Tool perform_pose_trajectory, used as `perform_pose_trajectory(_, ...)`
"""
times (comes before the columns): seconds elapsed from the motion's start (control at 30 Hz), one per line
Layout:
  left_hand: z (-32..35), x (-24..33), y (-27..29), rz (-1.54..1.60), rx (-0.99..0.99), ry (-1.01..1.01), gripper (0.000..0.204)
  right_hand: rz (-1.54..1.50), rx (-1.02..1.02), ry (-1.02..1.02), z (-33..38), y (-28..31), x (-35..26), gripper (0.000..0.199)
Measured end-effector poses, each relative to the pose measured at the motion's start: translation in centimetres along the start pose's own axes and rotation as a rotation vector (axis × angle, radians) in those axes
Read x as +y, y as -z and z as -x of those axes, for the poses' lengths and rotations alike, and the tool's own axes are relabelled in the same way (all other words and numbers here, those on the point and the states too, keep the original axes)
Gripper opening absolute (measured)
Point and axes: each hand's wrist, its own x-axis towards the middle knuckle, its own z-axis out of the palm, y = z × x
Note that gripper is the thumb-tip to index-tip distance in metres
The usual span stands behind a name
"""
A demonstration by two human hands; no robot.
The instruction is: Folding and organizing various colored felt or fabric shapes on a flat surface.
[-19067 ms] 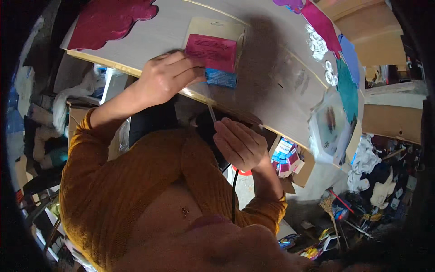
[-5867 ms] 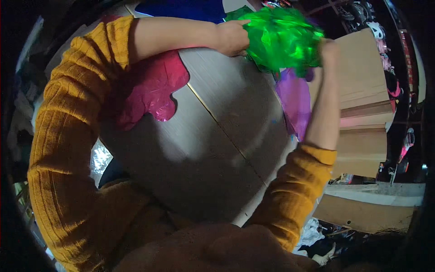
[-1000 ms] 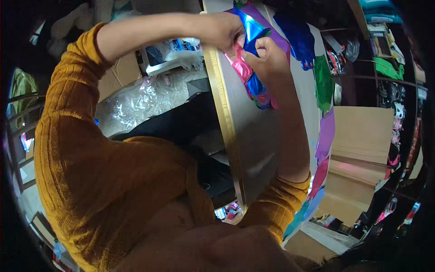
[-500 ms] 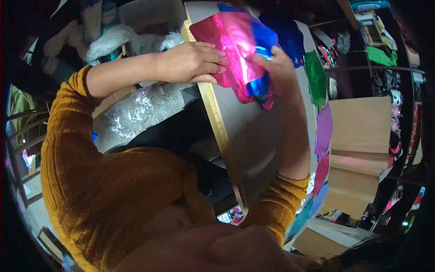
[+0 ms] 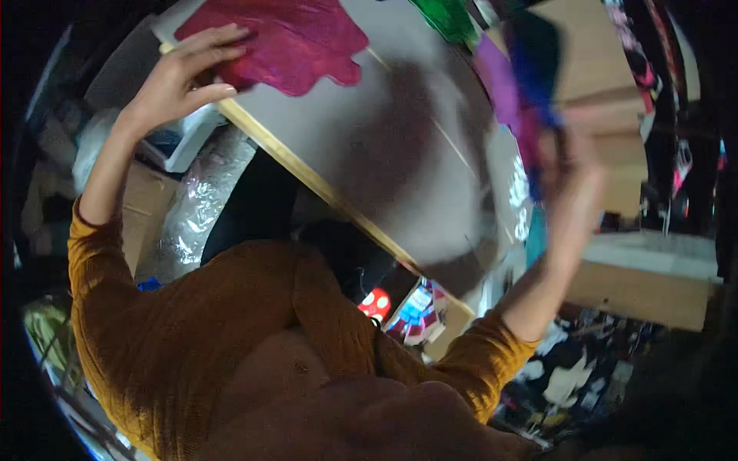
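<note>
A crinkled pink shiny foil piece (image 5: pixel 284 42) with a wavy edge lies at the far left of the grey-topped table. On its left edge rest the fingers of my left hand (image 5: pixel 181 81), stretched out with the thumb apart. Out past the table's right side, my right hand (image 5: pixel 569 161) is smeared by motion. It appears closed on a dark blue shiny foil piece (image 5: pixel 544 65), which is blurred as well. The exact grip of its fingers is hard to make out.
Green (image 5: pixel 450 19) and purple foil pieces (image 5: pixel 498 81) lie along the table's far right edge. A pale wooden strip (image 5: pixel 307 180) borders the near side. Cardboard (image 5: pixel 638 292) stands to the right, above scattered scraps (image 5: pixel 569 376). Clear plastic (image 5: pixel 204 207) lies left below the table.
My right hand has swung from the pink foil out to the right, carrying the blue piece. My left hand stays at the pink foil's edge. The whole view has turned toward the right.
</note>
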Motion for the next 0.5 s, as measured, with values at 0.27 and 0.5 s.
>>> perform_pose_trajectory(0.27,-8.7,14.7,-3.7,0.812,-0.193,0.299,0.06,0.785,-0.197,0.245,15.9,-12.0,4.1,0.058)
perform_pose_trajectory(0.5,-10.0,19.2,-7.0,0.429,-0.176,0.147,0.066,0.331,-0.227,0.115,12.3,-5.4,9.4,0.069)
